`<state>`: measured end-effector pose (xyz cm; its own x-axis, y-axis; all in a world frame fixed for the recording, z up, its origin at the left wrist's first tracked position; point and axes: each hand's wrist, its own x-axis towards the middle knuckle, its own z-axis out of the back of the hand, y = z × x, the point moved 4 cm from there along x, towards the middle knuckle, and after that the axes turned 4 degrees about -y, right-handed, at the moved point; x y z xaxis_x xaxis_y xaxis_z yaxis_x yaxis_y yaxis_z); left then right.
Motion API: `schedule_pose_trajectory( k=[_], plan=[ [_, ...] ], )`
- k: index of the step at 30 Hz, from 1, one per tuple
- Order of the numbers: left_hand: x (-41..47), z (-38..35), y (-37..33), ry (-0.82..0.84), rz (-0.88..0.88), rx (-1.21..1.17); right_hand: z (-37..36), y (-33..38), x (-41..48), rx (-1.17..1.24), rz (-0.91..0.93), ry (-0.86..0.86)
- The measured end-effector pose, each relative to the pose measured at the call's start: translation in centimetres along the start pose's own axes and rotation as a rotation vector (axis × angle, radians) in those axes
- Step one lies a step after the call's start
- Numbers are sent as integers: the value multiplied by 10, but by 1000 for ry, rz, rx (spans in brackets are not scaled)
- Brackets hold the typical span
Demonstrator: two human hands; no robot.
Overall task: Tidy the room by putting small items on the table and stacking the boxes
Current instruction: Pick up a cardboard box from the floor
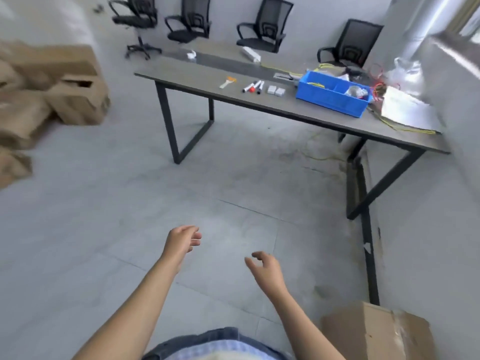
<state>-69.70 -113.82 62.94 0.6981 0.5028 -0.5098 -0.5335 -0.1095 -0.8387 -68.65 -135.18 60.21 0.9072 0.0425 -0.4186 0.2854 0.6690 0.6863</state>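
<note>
Left hand [181, 240] and right hand [265, 268] hang loosely curled over the floor, holding nothing. Markers [253, 87] lie on the bench [197, 74]; boxes [65, 87] sit left.

You have no text, label, brand, number or sign that can be read here. The cardboard boxes [75, 100] far out beyond your left hand [181, 241] are blurred brown faces with no lettering you can make out. The cardboard box [376, 333] just beside your right hand [265, 268] shows only tape and torn paper. On the desk [194, 71], well ahead of both hands, the markers [253, 87] are too small for any print on their barrels to be told. The blue bin [332, 100] next to them, further out from your right hand, shows a plain wall.
</note>
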Motion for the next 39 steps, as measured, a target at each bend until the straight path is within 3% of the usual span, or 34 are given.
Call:
schedule_pose_trajectory(
  k=[9,19,28,35,39],
  plan=[
    [-2,190,50,-415,93,-308,-120,111,0,-205,281,170],
    [-18,304,92,-774,216,-539,-226,202,0,-307,485,366],
    [40,381,71,-966,224,-618,-320,311,52,-270,607,459],
    [119,441,24,-1015,223,-610,-390,420,101,-175,643,539],
    [147,455,21,-1033,271,-643,-431,442,112,-244,659,632]
  ],
)
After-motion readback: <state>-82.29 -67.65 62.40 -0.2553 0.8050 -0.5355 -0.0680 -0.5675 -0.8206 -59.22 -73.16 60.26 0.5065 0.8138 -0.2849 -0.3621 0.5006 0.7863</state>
